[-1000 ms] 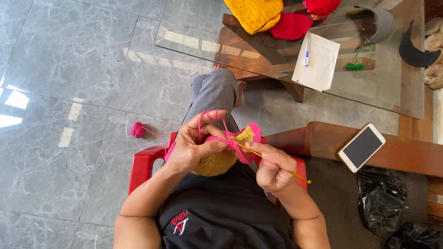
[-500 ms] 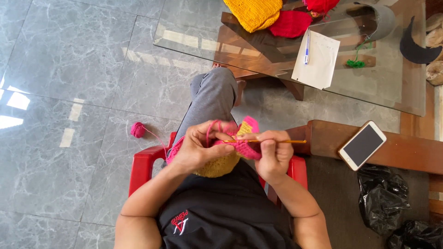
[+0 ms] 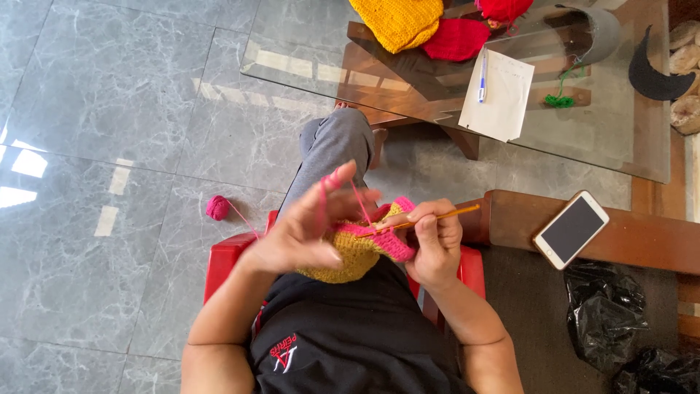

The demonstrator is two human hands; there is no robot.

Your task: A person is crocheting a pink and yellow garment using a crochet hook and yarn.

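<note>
Crocheting from a red plastic chair (image 3: 226,257), the person has the yellow-and-pink crochet piece (image 3: 357,252) in the lap, just above the black shirt. Right hand (image 3: 434,244) has its grip closed on the orange crochet hook (image 3: 419,220), fingers curled round the shaft, tip pointing in toward the pink edge of the piece. Left hand (image 3: 306,230) is raised over the work, fingers spread and loose, grip open, with the pink yarn (image 3: 321,193) looped over the index finger. That strand trails down to a small pink yarn ball (image 3: 217,207) on the grey tiled floor (image 3: 109,109).

By my reading, this is mid-stitch along the pink border: yarn tensioned on the left, hook working at the edge. The next move calls for steady tension on that strand and a clean catch at the hook tip.

Hard to make out: the hook's tip is lost behind the left hand, which is blurred, so whether the left fingers also pinch the fabric I cannot tell. On the glass counter (image 3: 583,138) lie a paper sheet (image 3: 503,98) and pen (image 3: 483,84); the yellow crocheted work (image 3: 397,22) there is cut off at the top edge. A smartphone (image 3: 571,229) rests on the wooden bench (image 3: 634,241).
</note>
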